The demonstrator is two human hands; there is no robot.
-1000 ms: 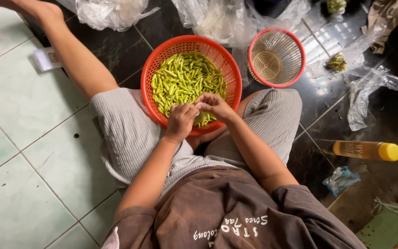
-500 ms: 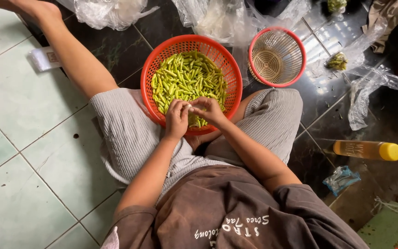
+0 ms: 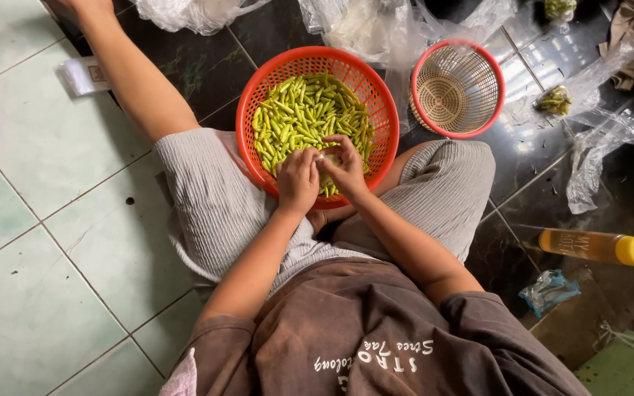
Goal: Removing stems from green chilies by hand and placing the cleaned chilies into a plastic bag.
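Observation:
I sit on the floor with a round red basket (image 3: 258, 99) full of green chillies (image 3: 302, 110) between my knees. My left hand (image 3: 296, 180) and my right hand (image 3: 340, 167) meet over the near side of the basket, fingers pinched together on a single green chilli. The chilli itself is mostly hidden by my fingers. Both forearms reach forward from my brown shirt.
A smaller empty red-rimmed basket (image 3: 458, 89) stands to the right of the big one. Clear plastic bags (image 3: 596, 139) lie around the back and right. A yellow-capped bottle (image 3: 596, 247) lies on the dark tiles at right. Pale tiles spread to the left.
Both hands have stayed over the near part of the basket, shifting slightly up into the chillies. The fingers keep working together on a chilli.

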